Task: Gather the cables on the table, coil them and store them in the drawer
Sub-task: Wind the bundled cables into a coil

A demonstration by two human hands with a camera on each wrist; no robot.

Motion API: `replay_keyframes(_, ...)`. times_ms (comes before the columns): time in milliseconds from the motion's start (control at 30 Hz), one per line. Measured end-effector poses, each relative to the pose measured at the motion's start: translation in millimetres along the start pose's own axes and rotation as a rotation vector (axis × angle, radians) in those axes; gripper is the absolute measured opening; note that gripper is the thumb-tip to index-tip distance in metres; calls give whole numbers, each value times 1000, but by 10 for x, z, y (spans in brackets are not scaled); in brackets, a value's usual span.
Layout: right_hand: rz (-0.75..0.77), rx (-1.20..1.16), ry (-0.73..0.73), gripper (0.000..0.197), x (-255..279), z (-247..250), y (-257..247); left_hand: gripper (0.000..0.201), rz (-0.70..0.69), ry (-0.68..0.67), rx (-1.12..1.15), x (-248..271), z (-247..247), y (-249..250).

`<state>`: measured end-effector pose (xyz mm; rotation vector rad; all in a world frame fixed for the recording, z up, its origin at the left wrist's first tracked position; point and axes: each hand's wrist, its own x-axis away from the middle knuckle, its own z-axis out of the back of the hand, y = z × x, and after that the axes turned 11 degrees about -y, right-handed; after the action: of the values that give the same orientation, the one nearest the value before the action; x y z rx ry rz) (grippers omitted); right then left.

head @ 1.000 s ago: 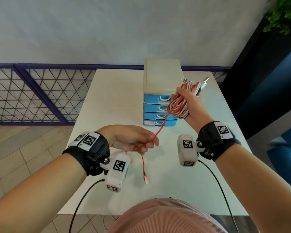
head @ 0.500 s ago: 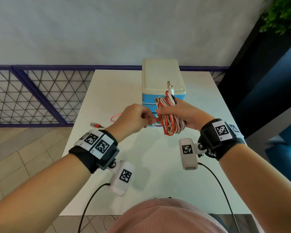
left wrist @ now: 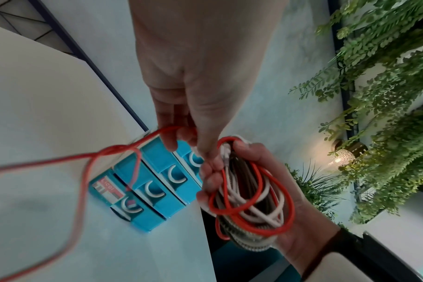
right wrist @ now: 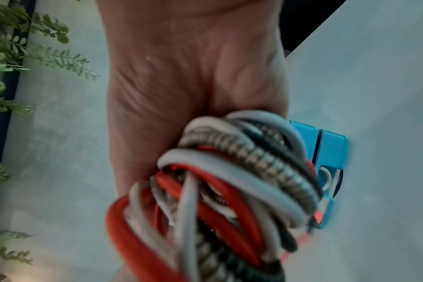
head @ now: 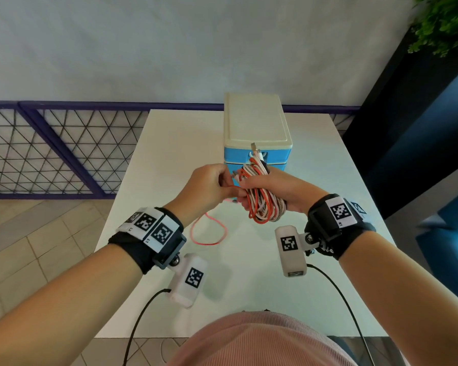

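My right hand (head: 265,191) grips a coiled bundle of red, white and braided cables (head: 262,204) above the white table (head: 169,143), just in front of the blue drawer unit (head: 257,154). In the right wrist view the bundle (right wrist: 229,190) fills the palm. My left hand (head: 212,186) pinches the loose red cable (left wrist: 143,139) right beside the bundle (left wrist: 249,200). The cable's free tail hangs in a loop (head: 209,233) below the left wrist. The blue drawers (left wrist: 157,187) are all shut.
The drawer unit has a cream top (head: 254,117) and stands at the table's back middle. A purple mesh railing (head: 50,149) runs behind and to the left. Green plants (head: 444,25) hang at the upper right. Black wires (head: 339,294) trail from the wrist cameras.
My right hand has come down and left with the bundle. The left hand rose to meet it, winding the red cable on; the tail is now a short loop under the left wrist.
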<state>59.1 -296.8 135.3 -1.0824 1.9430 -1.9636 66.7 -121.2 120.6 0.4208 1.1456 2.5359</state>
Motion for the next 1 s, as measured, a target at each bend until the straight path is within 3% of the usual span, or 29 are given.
replay_keyframes(100,-19,66,44,16,5,51,44,35,96,-266,-56,2,51,-6)
replay_keyframes(167,-9,80,98,11,23,111,83,42,202,-413,198,22,108,-61)
replay_keyframes(267,21,35,252,14,55,263,157,37,338,-553,605,90,245,-175)
replay_keyframes(367,75,14,388,16,74,387,203,26,364,-542,695,120,322,-250)
replay_keyframes(467,99,7,403,16,38,369,217,16,347,-462,815,96,269,-208)
replay_keyframes(567,99,-4,402,29,-63,262,228,9,328,-467,910,53,140,-62)
replay_keyframes(833,164,-258,219,57,-126,18,197,8,349,-476,977,-4,-62,247)
replay_keyframes(867,176,-242,197,55,-116,12,182,9,351,-477,961,0,-59,251)
replay_keyframes(933,198,-183,207,32,-122,5,178,9,356,-480,911,8,-64,266)
replay_keyframes(1000,186,-150,303,12,-157,18,177,11,360,-481,864,17,-77,283)
